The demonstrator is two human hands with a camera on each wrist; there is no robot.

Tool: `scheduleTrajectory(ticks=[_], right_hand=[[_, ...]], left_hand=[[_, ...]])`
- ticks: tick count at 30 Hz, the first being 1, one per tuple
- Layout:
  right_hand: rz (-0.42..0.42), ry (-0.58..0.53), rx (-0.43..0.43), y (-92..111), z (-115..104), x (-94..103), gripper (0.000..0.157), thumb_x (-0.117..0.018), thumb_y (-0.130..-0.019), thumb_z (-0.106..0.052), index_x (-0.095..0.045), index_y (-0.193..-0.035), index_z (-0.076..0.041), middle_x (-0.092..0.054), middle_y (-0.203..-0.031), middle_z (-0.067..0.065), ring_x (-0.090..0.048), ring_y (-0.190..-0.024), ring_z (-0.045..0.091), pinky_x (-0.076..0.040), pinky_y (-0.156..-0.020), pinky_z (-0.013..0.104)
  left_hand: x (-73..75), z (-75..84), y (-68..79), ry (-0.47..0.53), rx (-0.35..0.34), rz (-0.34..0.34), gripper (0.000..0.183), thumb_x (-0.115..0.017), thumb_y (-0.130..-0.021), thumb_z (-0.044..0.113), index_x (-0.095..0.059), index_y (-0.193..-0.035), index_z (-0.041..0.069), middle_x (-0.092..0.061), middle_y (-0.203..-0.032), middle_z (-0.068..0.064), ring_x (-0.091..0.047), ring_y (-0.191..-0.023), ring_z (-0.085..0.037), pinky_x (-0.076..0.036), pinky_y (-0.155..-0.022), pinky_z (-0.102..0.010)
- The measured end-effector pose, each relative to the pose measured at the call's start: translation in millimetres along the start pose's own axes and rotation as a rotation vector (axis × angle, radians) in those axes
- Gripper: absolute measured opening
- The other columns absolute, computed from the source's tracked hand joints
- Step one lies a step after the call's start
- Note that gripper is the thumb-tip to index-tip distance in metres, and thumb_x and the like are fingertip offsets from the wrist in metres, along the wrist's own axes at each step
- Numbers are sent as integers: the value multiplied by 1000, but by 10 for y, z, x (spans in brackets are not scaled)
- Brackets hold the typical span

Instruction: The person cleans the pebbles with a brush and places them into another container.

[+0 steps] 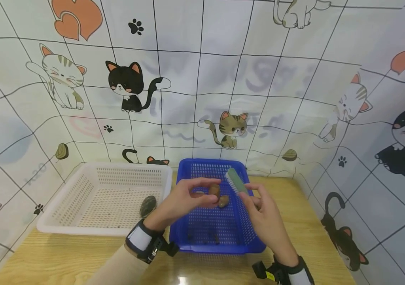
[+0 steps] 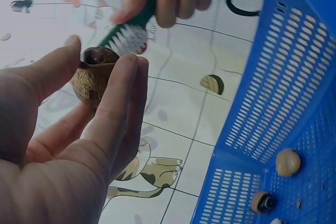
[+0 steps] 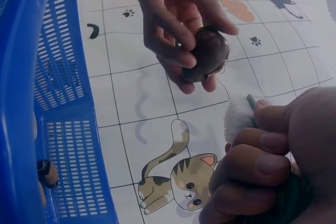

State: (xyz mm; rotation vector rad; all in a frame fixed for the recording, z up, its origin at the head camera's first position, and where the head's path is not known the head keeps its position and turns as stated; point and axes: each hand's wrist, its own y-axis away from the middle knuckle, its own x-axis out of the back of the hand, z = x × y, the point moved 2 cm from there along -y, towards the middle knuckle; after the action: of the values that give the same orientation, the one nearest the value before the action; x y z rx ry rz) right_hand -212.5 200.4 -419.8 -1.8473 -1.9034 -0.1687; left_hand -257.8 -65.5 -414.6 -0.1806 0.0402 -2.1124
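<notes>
Between thumb and fingertips, my left hand [image 1: 188,196] pinches a round brown snail [image 2: 92,82] with a dark, glossy opening, held above the blue basket [image 1: 220,248]. My right hand [image 1: 266,215] grips a green scrub brush [image 1: 237,182] with white bristles. In the left wrist view the bristles are close behind the snail; in the right wrist view a gap shows between the brush [image 3: 239,119] and the snail [image 3: 210,53]. Other snails [image 2: 288,162] lie inside the blue basket, one of them tan [image 1: 223,201].
To the left stands a white plastic basket [image 1: 85,228] with a dark, striped oval shell [image 1: 148,206] at its right side. Both baskets rest on a wooden table [image 1: 305,233]. Behind and beside them hangs a sheet [image 1: 177,118] printed with cats.
</notes>
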Motion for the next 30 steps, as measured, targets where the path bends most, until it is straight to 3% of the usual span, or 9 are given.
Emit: scheduleTrajectory(ticks=[3, 6, 9, 11, 16, 23, 30], right_hand=[[-16, 3, 8, 2, -9, -16, 39, -61, -124, -34, -56, -155, -10, -75, -94, 9, -47, -61, 9, -39, -52, 25], [-40, -13, 9, 12, -17, -38, 41, -61, -124, -33, -54, -156, -9, -74, -93, 8, -47, -62, 8, -39, -52, 25], [-51, -30, 40, 39, -36, -70, 40, -60, -124, -31, -53, -157, -8, -67, -85, 4, -49, -63, 7, -39, -52, 25], [-53, -46, 90, 59, -49, -96, 37, -60, -124, -25, -52, -156, -7, -57, -77, -2, -43, -60, 4, -36, -50, 24], [-40, -96, 227, 87, -92, -165, 33, -57, -123, -11, -54, -156, -4, -50, -72, -9, -41, -57, 1, -35, -46, 24], [-41, -156, 356, 131, -147, -259, 45, -55, -121, 0, -54, -165, -10, -42, -65, -2, -33, -56, -6, -25, -40, 26], [7, -115, 514, 160, -164, -355, 57, -61, -113, 11, -55, -166, -7, -47, -62, 0, -33, -56, -12, -29, -40, 17]], left_hand=[[12, -1, 56, 33, 23, -6, 54, -86, -109, 26, -72, -160, 33, -74, -160, -3, -85, -129, -29, -61, -126, -56], [23, -27, 83, 81, 26, -21, 58, -88, -107, 25, -70, -162, 34, -73, -162, -6, -85, -129, -29, -61, -126, -54], [24, -67, 99, 167, -5, -42, 61, -84, -110, 20, -65, -168, 27, -73, -159, -11, -84, -130, -28, -65, -121, -48], [20, -89, 112, 236, -45, -53, 63, -80, -112, 15, -60, -171, 19, -73, -152, -13, -83, -132, -30, -67, -118, -45], [12, -116, 160, 359, -136, -62, 63, -74, -113, 6, -53, -172, 5, -65, -154, -13, -76, -140, -30, -66, -119, -43], [22, -136, 192, 391, -185, -73, 58, -74, -114, 8, -56, -170, 3, -64, -162, -14, -78, -139, -27, -66, -119, -44], [9, -123, 212, 399, -197, -50, 61, -78, -112, 7, -57, -169, 2, -65, -166, -16, -81, -134, -24, -68, -115, -43]])
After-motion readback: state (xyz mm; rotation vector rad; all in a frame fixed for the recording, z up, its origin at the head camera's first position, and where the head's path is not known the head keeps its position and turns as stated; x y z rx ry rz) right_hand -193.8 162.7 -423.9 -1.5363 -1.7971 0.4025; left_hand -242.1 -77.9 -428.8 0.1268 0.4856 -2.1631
